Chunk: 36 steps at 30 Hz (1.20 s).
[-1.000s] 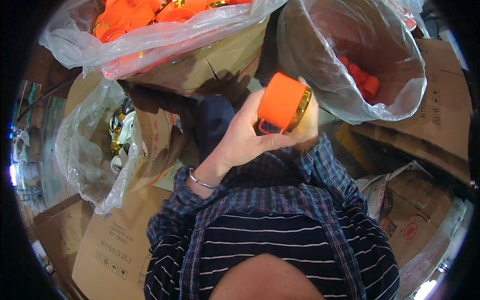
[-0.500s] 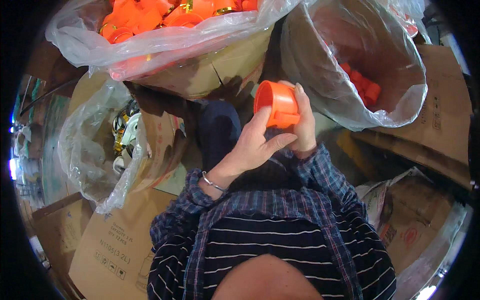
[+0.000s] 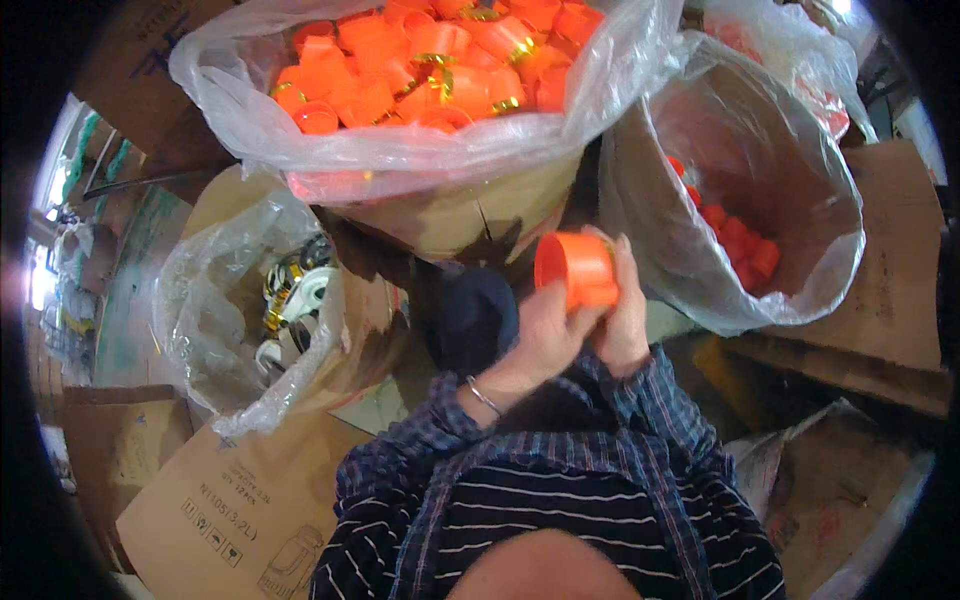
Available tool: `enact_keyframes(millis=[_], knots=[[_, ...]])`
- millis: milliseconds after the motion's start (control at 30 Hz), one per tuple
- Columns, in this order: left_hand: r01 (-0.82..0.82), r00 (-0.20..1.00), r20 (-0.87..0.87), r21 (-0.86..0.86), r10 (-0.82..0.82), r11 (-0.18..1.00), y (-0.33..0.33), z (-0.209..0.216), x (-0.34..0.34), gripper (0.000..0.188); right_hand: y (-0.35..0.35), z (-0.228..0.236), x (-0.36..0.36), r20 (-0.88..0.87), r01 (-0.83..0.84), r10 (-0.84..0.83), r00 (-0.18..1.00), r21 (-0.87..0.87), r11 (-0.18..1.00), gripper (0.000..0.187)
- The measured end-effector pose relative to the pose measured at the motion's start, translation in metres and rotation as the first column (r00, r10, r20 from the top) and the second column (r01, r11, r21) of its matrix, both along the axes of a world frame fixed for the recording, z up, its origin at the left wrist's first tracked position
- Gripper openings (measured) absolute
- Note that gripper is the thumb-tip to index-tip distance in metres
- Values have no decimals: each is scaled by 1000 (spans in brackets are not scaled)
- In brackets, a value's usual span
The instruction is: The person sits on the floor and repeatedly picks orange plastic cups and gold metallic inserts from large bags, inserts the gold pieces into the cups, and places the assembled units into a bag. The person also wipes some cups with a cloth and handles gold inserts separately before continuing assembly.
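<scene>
An orange plastic cup-like cap (image 3: 578,262) is held up between my two hands, its round opening facing left. My left hand (image 3: 545,335) grips its lower rim, the thumb against its underside. Around the far right side my right hand (image 3: 627,315) is wrapped, fingertips on the top edge. Part of the cap is hidden by my fingers. Beyond it stands a large plastic-lined carton (image 3: 430,200) heaped with similar orange caps (image 3: 370,95), some with strips of gold film.
On the right, a lined carton (image 3: 800,190) holds several smaller orange-red pieces (image 3: 740,245). To the left, another lined box (image 3: 215,310) contains white, black and gold parts (image 3: 300,295). Flat printed cardboard (image 3: 240,500) lies at lower left; more cardboard (image 3: 890,260) stands at right.
My view has tilted up, so the scene sits lower and more of the heaped caps shows. The cap stays in both hands; my left thumb has moved up against it.
</scene>
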<state>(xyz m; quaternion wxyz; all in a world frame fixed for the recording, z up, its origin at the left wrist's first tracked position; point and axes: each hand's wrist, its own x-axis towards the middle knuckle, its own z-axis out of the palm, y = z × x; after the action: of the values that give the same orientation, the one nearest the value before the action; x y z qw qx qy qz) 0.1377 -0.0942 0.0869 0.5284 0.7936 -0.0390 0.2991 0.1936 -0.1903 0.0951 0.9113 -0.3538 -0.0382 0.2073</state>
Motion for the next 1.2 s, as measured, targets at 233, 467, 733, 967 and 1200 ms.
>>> enact_keyframes(millis=[233,467,733,967,1200], knots=[[-137,894,-163,-986,-418,92,17,9,22,42,2,0,4,939,791,132,319,-340,508,31],[129,985,150,-298,-87,946,-3,16,0,36,8,2,-3,372,331,-219,902,-270,904,40],[124,846,-61,-944,-529,307,26,36,30,40,-19,21,10,952,822,148,268,-306,480,68],[-480,858,312,210,407,852,151,184,92,68,-136,55,78,791,904,498,356,-426,29,88],[-19,951,234,696,-201,718,66,119,93,56,-231,-33,53,5,419,611,792,-732,-537,20]])
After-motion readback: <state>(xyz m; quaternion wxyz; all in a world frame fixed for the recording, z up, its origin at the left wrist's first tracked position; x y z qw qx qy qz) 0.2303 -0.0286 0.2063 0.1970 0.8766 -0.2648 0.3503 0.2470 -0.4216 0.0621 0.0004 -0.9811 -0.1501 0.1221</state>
